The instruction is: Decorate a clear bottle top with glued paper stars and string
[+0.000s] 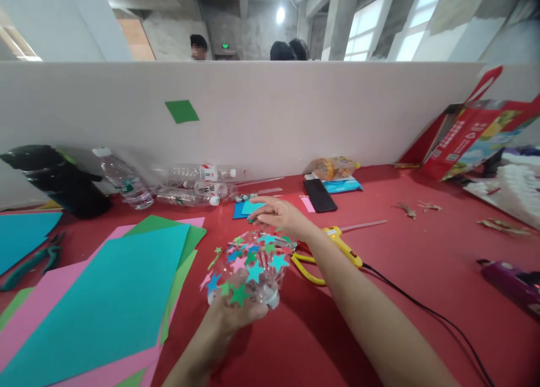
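My left hand point(230, 314) is closed around the underside of a clear plastic bottle craft point(265, 291), which is covered with star cutouts in teal, blue, green and pink. A white cap shows at its lower right. Just above and behind it hovers my right hand point(278, 215), fingers bent and apart, with no object clearly visible in them. Below its fingertips are small blue and teal paper pieces point(241, 210) and a tiny green bit. Partly behind my right forearm lie yellow-handled scissors point(310, 274) and a yellow glue gun point(343, 246) with a clear stick in it.
Colored paper sheets point(105, 297) and pliers point(36, 260) lie at left. Along the white partition point(261, 117) are a black flask point(59, 179), several plastic bottles point(185, 196), a phone point(320, 196) and a red bag point(468, 134). A black cord point(426, 308) crosses the right side, near a purple tool point(508, 283).
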The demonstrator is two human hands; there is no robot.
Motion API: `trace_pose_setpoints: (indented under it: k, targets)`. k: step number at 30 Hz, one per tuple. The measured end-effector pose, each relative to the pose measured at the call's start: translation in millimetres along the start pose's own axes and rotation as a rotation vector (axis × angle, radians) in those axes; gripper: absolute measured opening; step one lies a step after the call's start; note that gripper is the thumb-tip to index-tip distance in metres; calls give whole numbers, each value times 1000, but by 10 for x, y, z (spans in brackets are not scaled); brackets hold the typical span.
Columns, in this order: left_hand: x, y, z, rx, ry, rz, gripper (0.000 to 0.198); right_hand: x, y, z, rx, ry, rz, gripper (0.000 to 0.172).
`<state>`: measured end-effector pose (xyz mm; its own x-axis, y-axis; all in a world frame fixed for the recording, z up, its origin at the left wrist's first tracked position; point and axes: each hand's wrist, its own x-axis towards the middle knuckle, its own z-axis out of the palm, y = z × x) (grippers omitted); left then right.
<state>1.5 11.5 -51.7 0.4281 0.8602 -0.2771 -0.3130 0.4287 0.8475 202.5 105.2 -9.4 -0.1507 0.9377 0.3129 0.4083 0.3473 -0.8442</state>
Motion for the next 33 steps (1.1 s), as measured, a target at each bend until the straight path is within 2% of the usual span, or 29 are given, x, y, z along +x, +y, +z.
trace_pose_setpoints:
  k: [2,4,8,10,13,16,20,23,26,29,33]
  targets:
    - [20,68,38,12,-52,38,37,-22,94,-73,-80,36,100,35]
    - [34,116,50,-26,-50,94,33,-114,192,-240,-173,95,213,33]
    - [45,144,30,-75,-3,126,31,-545,335,-702,-365,173,458,24]
    - [53,134,21,-82,-6,112,31,-809,394,-873,-434,160,576,20]
    - [67,111,31,-128,-9,104,30,-1112,512,-971,-473,85,721,23]
    - [65,109,65,-199,-10,109,25,-1242,631,-952,-421,37,781,25]
    - [38,147,106,-275,12,82,25,-1257,598,-919,-239,87,729,19]
    - [16,180,120,-323,9,59,22,-1240,359,-882,-19,134,638,18]
    - [-3,206,132,-356,15,46,18,-1206,30,-771,191,127,531,23]
    - [-15,237,150,-376,54,47,16,-1159,-249,-574,330,123,452,22]
    - [-25,279,158,-376,101,53,15,-1146,-445,-223,461,139,403,24]
